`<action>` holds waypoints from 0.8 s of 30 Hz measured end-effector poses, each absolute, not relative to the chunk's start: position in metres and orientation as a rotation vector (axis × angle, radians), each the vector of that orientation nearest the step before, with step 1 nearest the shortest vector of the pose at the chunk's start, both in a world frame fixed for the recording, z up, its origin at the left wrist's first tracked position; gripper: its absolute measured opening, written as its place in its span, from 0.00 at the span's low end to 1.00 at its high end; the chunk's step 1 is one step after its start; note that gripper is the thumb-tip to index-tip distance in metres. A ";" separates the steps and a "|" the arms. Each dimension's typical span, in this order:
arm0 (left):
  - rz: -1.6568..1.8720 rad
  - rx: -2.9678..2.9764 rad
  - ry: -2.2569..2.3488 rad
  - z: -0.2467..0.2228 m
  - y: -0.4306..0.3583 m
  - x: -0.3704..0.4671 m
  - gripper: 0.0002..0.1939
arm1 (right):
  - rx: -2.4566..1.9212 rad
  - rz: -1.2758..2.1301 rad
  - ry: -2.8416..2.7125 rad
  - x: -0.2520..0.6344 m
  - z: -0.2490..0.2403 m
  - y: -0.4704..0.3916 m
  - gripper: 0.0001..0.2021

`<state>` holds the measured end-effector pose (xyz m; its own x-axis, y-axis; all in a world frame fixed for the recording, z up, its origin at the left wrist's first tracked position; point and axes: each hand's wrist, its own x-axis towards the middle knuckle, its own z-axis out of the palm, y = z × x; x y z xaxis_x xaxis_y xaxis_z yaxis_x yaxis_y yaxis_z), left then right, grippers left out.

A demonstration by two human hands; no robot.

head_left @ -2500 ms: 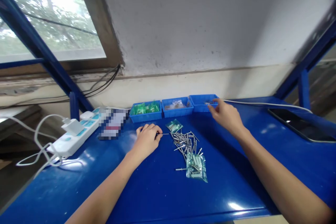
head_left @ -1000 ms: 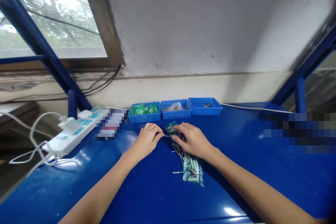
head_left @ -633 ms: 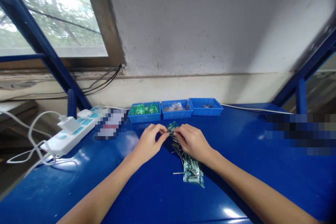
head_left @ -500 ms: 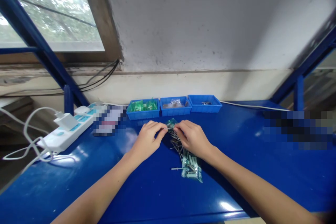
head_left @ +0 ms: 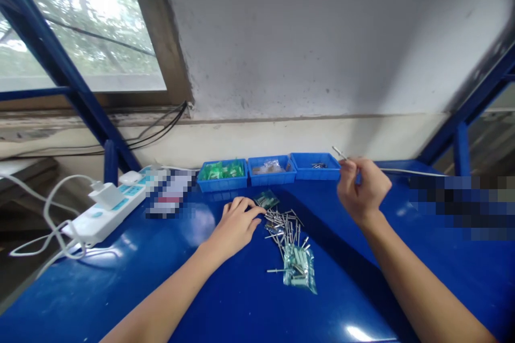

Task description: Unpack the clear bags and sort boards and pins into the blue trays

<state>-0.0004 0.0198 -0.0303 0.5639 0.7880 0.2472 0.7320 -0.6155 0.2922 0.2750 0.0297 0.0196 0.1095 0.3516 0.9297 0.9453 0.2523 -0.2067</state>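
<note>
My right hand (head_left: 364,185) is raised at the right of the pile, with a silver blind rivet (head_left: 339,152) pinched between thumb and forefinger, its tip pointing up and left. Low over the table, my left hand (head_left: 237,223) has its fingers slightly spread, the fingertips at the left edge of a loose pile of blind rivets (head_left: 290,225). Behind those fingertips lies a small green-tinted plastic bag (head_left: 266,199). A clear greenish packet (head_left: 300,268) of pale plugs and metal pieces lies at the near end of the pile, a single rivet sticking out to its left.
Along the wall stand three blue bins: one with green packets (head_left: 222,185), one with clear bags (head_left: 273,177), one with small metal pieces (head_left: 314,173). A white power strip (head_left: 102,217) with a charger and looped cable sits at left, beside a blurred flat object (head_left: 173,193).
My hands have parted. The right one has moved right and up, carrying a rivet away from the pile, while my left hand has lowered to the pile's left edge.
</note>
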 end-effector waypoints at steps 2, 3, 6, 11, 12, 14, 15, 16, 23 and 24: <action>0.551 2.640 1.312 -0.031 0.020 0.000 0.09 | -1.550 -0.673 -1.464 0.285 0.018 0.038 0.15; 0.555 2.646 1.320 -0.030 0.020 0.001 0.07 | -1.682 -0.635 -1.518 0.287 0.015 0.042 0.15; 0.546 2.668 1.338 -0.029 0.018 0.003 0.05 | -1.921 -0.450 -1.713 0.278 0.001 0.043 0.16; 0.460 2.685 1.441 -0.027 0.015 0.004 0.04 | -1.543 -0.119 -2.087 0.229 -0.015 0.025 0.14; 0.440 2.702 1.458 -0.027 0.015 0.003 0.05 | -1.438 -0.075 -2.168 0.220 -0.017 0.022 0.13; 0.426 2.732 1.476 -0.027 0.015 0.002 0.06 | -1.279 -0.040 -2.283 0.205 -0.020 0.015 0.12; 0.436 2.731 1.479 -0.027 0.016 0.002 0.07 | -1.229 -0.038 -2.313 0.201 -0.021 0.013 0.11; 0.463 2.711 1.476 -0.027 0.016 0.001 0.07 | -1.189 -0.038 -2.332 0.197 -0.022 0.012 0.11; 0.805 2.467 1.219 -0.024 0.017 0.000 0.10 | -1.051 -0.053 -2.324 0.194 -0.023 0.008 0.06; 0.817 2.463 1.198 -0.024 0.017 0.000 0.10 | -1.046 -0.063 -2.316 0.194 -0.023 0.008 0.06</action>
<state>0.0004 0.0168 -0.0240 0.4956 0.7879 0.3655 0.6279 -0.6158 0.4760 0.1939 0.0081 -0.0226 -0.5162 0.6704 0.5330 0.6985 0.6897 -0.1911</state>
